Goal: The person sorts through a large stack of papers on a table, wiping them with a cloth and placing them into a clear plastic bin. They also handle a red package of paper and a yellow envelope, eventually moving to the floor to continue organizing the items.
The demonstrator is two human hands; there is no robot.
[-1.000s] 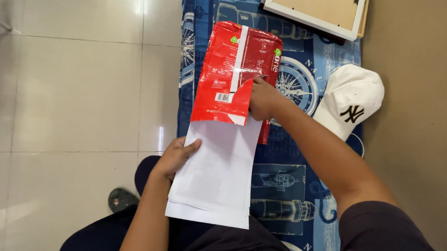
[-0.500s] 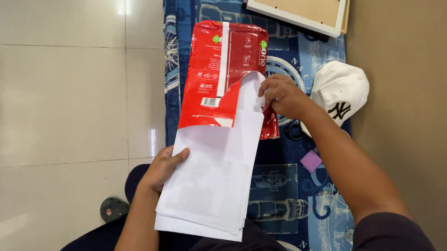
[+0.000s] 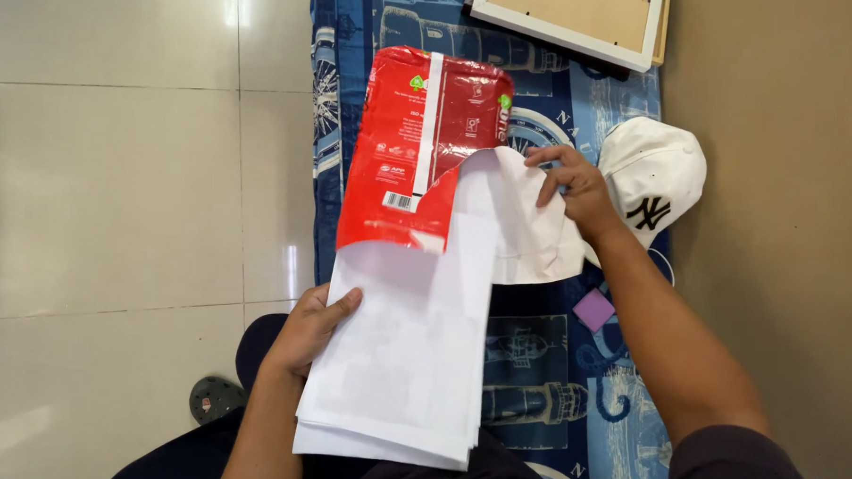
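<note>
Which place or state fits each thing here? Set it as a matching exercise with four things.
Things:
1. red paper wrapper
2. white cap
3. purple square note
4. picture frame

Places or states:
A. at the top edge, back side up
B. torn open, white sheets sticking out
C. beside the right forearm, on the blue cloth
D. just behind the right hand

Pairs: 1-B, 2-D, 3-C, 4-A

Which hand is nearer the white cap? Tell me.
Right. The right hand sits just beside the cap, pinching a loose sheet. The left hand is across the paper stack, holding its far edge.
</note>
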